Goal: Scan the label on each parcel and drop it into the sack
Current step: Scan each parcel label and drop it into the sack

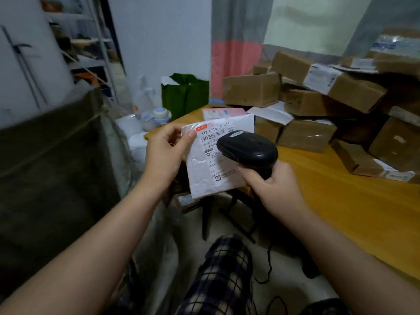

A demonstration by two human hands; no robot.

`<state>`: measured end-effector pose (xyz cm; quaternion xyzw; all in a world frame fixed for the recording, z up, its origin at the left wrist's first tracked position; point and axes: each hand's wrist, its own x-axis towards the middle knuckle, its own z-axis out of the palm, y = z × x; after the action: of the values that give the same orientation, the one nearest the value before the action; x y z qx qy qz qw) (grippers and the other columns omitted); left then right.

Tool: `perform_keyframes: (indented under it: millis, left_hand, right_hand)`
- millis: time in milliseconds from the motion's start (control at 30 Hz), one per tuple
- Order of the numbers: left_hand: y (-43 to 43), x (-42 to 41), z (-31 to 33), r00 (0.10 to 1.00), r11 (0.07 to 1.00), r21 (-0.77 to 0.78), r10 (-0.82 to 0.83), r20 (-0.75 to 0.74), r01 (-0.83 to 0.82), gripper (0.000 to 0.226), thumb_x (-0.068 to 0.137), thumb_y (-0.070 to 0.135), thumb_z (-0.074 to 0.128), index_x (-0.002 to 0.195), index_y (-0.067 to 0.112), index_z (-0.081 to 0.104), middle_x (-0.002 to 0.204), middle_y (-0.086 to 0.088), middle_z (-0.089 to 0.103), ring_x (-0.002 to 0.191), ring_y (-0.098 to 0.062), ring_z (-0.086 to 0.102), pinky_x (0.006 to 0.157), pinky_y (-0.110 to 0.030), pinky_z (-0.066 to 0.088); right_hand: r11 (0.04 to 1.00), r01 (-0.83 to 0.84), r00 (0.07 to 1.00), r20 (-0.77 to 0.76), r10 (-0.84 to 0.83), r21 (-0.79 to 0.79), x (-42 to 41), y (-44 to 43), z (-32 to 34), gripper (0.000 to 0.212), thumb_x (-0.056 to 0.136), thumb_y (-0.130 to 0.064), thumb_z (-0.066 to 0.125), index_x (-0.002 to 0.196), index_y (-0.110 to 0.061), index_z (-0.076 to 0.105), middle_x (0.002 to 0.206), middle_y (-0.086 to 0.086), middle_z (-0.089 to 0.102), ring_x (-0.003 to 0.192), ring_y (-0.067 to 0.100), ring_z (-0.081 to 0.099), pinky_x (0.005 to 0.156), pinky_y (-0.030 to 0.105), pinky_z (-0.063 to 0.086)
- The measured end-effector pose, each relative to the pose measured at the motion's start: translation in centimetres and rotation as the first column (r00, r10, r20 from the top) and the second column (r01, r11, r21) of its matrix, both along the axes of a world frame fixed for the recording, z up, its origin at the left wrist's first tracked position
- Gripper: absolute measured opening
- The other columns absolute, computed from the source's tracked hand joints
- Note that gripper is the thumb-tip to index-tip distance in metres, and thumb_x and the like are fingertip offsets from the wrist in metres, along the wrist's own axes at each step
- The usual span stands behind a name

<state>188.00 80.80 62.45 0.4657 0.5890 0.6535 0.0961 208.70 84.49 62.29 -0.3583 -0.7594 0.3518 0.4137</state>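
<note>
My left hand (168, 151) pinches the top left corner of a white padded mailer (204, 176), held up with its printed label facing me. My right hand (270, 185) grips the handle of a black barcode scanner (247, 148), whose head hangs just in front of the label's right part and hides some of it. A big dark green sack (52, 169) stands open at my left, its rim at about the height of my left hand. A pile of brown cardboard parcels (318, 103) lies on the wooden table (341, 201) to the right.
Flat white and pink mailers (222, 113) lie at the table's far corner. A green bag (185, 94) and plastic bottles (156, 117) stand behind the mailer near the wall. A black stool frame (227, 212) and a cable are on the floor by my checked trouser leg.
</note>
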Motion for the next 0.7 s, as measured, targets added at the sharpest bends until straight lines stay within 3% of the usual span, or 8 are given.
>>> perform_keyframes:
  millis: [67, 100, 200, 233, 333, 433, 533, 700]
  left_hand:
    - [-3.9, -2.5, -1.5, 0.996, 0.995, -0.023, 0.094, 0.011, -0.094, 0.008, 0.089, 0.015, 0.067, 0.086, 0.023, 0.066, 0.079, -0.004, 0.064, 0.072, -0.011, 0.053, 0.067, -0.028, 0.046]
    - [-5.9, -3.6, -2.3, 0.990, 0.989, -0.036, 0.142, 0.008, -0.142, 0.005, 0.089, 0.016, 0.067, 0.088, 0.020, 0.066, 0.081, -0.006, 0.066, 0.074, -0.011, 0.054, 0.068, -0.029, 0.047]
    - [-11.3, -6.8, -4.7, 0.962, 0.959, -0.075, 0.274, 0.016, -0.272, 0.004, 0.089, 0.018, 0.066, 0.092, 0.020, 0.066, 0.087, -0.005, 0.069, 0.078, -0.009, 0.059, 0.073, -0.029, 0.051]
    - [-12.9, -7.8, -5.4, 0.951, 0.948, -0.089, 0.309, 0.013, -0.307, 0.004, 0.090, 0.018, 0.066, 0.093, 0.020, 0.065, 0.087, 0.001, 0.069, 0.079, -0.006, 0.060, 0.073, -0.025, 0.051]
    - [-16.9, -10.5, -7.8, 0.910, 0.900, -0.140, 0.414, -0.026, -0.414, 0.004, 0.090, 0.021, 0.065, 0.093, 0.025, 0.064, 0.086, 0.011, 0.066, 0.078, 0.002, 0.059, 0.071, -0.015, 0.048]
    - [-20.1, -12.8, -10.9, 0.863, 0.841, -0.198, 0.500, -0.074, -0.504, 0.006, 0.091, 0.021, 0.064, 0.090, 0.027, 0.062, 0.085, 0.014, 0.064, 0.076, 0.005, 0.056, 0.073, -0.017, 0.046]
    - [-21.9, -14.3, -14.1, 0.830, 0.784, -0.276, 0.536, -0.154, -0.557, 0.002, 0.092, 0.020, 0.063, 0.091, 0.022, 0.062, 0.086, 0.009, 0.063, 0.079, -0.003, 0.056, 0.077, -0.026, 0.045]
    - [-22.3, -16.3, -17.4, 0.815, 0.687, -0.440, 0.468, -0.341, -0.579, 0.003, 0.087, 0.008, 0.064, 0.088, 0.010, 0.065, 0.091, -0.005, 0.062, 0.088, -0.020, 0.057, 0.077, -0.023, 0.038]
  right_hand:
    - [0.993, -0.118, 0.993, 0.020, 0.119, -0.024, -3.3, -2.0, -1.2, 0.013, 0.075, -0.039, 0.073, 0.072, -0.032, 0.063, 0.057, -0.024, 0.063, 0.059, -0.010, 0.056, 0.057, 0.011, 0.041]
    - [0.984, -0.169, 0.985, 0.039, 0.171, -0.052, -4.9, -3.0, -1.9, 0.017, 0.071, -0.047, 0.070, 0.076, -0.032, 0.064, 0.058, -0.026, 0.062, 0.062, -0.011, 0.057, 0.058, 0.010, 0.042]
    - [0.955, -0.272, 0.954, 0.099, 0.284, -0.116, -9.4, -5.5, -4.6, 0.054, 0.062, -0.065, 0.062, 0.096, -0.024, 0.070, 0.077, -0.017, 0.070, 0.078, -0.006, 0.063, 0.072, 0.020, 0.052]
    - [0.946, -0.296, 0.944, 0.111, 0.311, -0.133, -10.8, -6.2, -5.4, 0.054, 0.062, -0.064, 0.063, 0.098, -0.024, 0.070, 0.084, -0.014, 0.072, 0.084, -0.005, 0.064, 0.078, 0.023, 0.054]
    - [0.927, -0.327, 0.922, 0.153, 0.356, -0.185, -14.0, -7.7, -8.2, 0.027, 0.074, -0.044, 0.073, 0.094, -0.027, 0.067, 0.089, -0.006, 0.072, 0.086, 0.002, 0.065, 0.083, 0.032, 0.055]
    - [0.919, -0.334, 0.904, 0.206, 0.376, -0.210, -16.4, -8.7, -11.2, 0.021, 0.079, -0.031, 0.076, 0.090, -0.015, 0.068, 0.084, 0.003, 0.072, 0.081, 0.011, 0.066, 0.077, 0.035, 0.054]
    - [0.910, -0.334, 0.861, 0.312, 0.400, -0.245, -18.1, -9.4, -13.9, 0.020, 0.079, -0.037, 0.075, 0.078, -0.022, 0.061, 0.075, 0.003, 0.068, 0.076, 0.017, 0.065, 0.070, 0.034, 0.051]
    - [0.877, -0.409, 0.766, 0.427, 0.481, -0.253, -20.3, -10.1, -16.6, 0.030, 0.081, -0.040, 0.072, 0.065, -0.026, 0.050, 0.060, -0.008, 0.055, 0.067, 0.015, 0.060, 0.054, 0.026, 0.041]
